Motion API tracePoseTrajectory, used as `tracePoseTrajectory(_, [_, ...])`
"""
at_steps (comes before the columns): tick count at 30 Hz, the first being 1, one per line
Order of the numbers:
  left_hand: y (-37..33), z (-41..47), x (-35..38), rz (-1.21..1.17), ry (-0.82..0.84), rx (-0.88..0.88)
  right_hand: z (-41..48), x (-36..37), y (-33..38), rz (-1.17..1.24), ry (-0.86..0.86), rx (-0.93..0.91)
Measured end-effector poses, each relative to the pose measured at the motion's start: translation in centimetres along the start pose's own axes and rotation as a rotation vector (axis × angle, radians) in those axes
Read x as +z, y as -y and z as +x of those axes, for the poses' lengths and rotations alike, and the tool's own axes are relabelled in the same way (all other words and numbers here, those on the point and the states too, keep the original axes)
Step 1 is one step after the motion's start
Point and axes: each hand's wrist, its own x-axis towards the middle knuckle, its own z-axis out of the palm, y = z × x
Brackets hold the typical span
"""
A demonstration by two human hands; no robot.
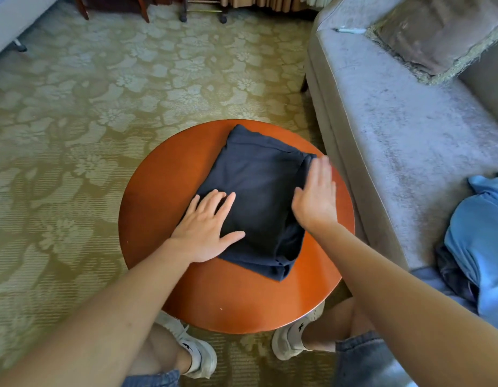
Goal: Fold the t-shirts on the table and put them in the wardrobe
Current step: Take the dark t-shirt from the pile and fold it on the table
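On the round table (236,297) lies a folded dark shirt (259,191). The left hand (206,230) rests flat on its near-left corner, fingers spread; the right hand (316,196) sits at its right edge, fingers straight and together. A sofa (396,141) stands just right, with blue clothes (482,233), a pen (349,30) and a cushion (437,32).

Bright daylight, soft shadows; right hand (316,196) sl. blurred; pic edges warped.

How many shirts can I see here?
2 sure ones: a dark shirt, folded on the table under the left hand, and a blue shirt crumpled on the sofa. Some dark cloth beneath it may be a third.
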Motion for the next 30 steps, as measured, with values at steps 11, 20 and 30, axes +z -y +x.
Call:
tracePoseTrajectory(11, [4.2,-0.8,-2.5,-0.193,-0.176,-0.713,-2.0,-0.6,1.6,-0.274,0.085,-0.127])
tracePoseTrajectory(20, [0.5,-0.9,-2.9,-0.484,-0.17,-0.865,-2.2,-1.5,0.3,0.224,0.224,0.343])
tracePoseTrajectory(30, [2.3,-2.0,-0.5,-0.283,-0.313,-0.63,0.3,-3.3,-1.2,0.562,0.347,0.432])
